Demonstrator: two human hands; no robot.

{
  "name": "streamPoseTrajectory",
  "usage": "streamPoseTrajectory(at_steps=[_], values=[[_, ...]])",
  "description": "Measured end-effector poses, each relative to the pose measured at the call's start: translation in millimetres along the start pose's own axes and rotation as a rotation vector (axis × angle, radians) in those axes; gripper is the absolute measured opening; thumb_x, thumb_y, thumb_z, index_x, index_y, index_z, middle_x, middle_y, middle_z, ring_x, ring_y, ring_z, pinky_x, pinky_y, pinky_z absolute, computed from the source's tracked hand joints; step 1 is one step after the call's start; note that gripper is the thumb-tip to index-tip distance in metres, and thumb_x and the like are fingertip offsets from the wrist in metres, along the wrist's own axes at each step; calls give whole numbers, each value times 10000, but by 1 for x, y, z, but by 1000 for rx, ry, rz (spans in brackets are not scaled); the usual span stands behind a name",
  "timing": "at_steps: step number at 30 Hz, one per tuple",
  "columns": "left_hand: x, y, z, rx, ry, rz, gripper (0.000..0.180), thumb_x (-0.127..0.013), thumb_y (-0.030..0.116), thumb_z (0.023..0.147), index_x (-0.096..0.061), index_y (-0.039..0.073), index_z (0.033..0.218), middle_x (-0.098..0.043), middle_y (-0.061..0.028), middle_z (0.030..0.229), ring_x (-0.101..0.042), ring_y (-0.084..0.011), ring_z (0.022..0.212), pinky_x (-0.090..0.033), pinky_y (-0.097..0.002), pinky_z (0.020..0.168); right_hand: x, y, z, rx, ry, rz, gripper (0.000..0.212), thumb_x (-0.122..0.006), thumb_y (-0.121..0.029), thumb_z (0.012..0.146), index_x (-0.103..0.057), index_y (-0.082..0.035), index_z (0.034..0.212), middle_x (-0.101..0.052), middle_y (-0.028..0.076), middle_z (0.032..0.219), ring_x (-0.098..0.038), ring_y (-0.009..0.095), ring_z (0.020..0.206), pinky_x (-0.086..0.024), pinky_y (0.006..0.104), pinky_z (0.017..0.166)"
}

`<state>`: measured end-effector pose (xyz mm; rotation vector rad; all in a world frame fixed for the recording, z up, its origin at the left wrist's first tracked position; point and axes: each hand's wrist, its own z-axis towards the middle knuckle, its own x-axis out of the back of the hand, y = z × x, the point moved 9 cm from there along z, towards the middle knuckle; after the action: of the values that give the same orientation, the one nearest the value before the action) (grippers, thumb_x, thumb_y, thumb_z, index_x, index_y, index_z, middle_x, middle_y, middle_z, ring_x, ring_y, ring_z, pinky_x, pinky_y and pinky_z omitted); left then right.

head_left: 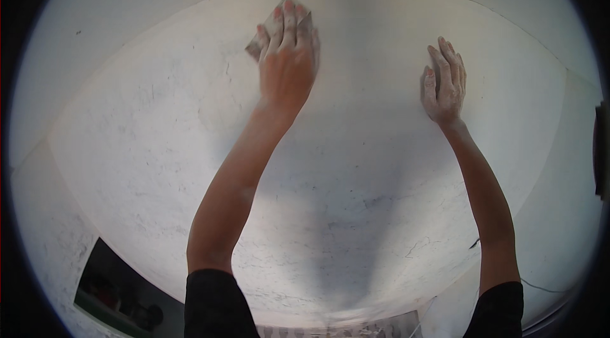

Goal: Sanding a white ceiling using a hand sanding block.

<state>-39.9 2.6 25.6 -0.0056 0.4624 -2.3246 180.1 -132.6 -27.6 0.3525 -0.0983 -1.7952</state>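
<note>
Black sleeves (215,303) face the wall (356,147); on it, a flat left hand (287,61) part-covers a thin sheet (269,24), corner up, long axis slanting up rightward; well apart, the right hand (448,87) spreads loosely.

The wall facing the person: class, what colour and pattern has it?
The wall is whitish, speckled and streaked with dark grey; head view shows it best.

Can't make out any readable text here, folks — not a single label, brand, number or sign that I can read.
</note>
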Motion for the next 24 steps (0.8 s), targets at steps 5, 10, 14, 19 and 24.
streamPoseTrajectory(at_steps=[5, 10, 14, 19, 24], values=[[-6, 9, 7, 71, 103, -40, 433, -524, 185, 987, -501, -69, 1337, -459, -249, 1438, -471, -430, 1303, -405, -569, 1047, 3, 3, 0, -11, 8, 8, 405, -553, -102, 883, -586, -93, 1287, -496, 122, 1431, -443, 311, 1344, -311, 516, 1119], [-5, 11, -7, 22, -24, -33, 500, -537, 218, 987, -450, -52, 1399, -401, -251, 1483, -414, -431, 1353, -346, -600, 1072, 1, 2, -1, -20, -6, 54, 396, -567, -106, 868, -605, -98, 1262, -495, 118, 1433, -453, 314, 1336, -314, 515, 1119], [-8, 14, -10, 74, -66, -68, 636, -481, 353, 999, -299, 19, 1509, -286, -200, 1567, -288, -398, 1437, -206, -661, 1106, 1, 5, -3, -37, -9, 39, 383, -558, -126, 875, -610, -85, 1252, -501, 117, 1426, -459, 312, 1331, -315, 516, 1119], [-9, 17, -12, 70, -92, 105, 651, -482, 414, 972, -346, 59, 1501, -308, -186, 1561, -320, -343, 1432, -172, -663, 1114, 6, 5, -3, -45, -11, 53, 373, -553, -133, 881, -611, -84, 1246, -507, 120, 1421, -460, 306, 1333, -316, 505, 1122], [-7, 19, -14, 32, -73, 97, 621, -438, 383, 993, -309, 90, 1526, -289, -195, 1569, -278, -373, 1449, -147, -667, 1115, 11, 5, -13, -56, -3, 69, 370, -551, -145, 891, -601, -95, 1254, -500, 124, 1425, -458, 299, 1337, -316, 493, 1130]])
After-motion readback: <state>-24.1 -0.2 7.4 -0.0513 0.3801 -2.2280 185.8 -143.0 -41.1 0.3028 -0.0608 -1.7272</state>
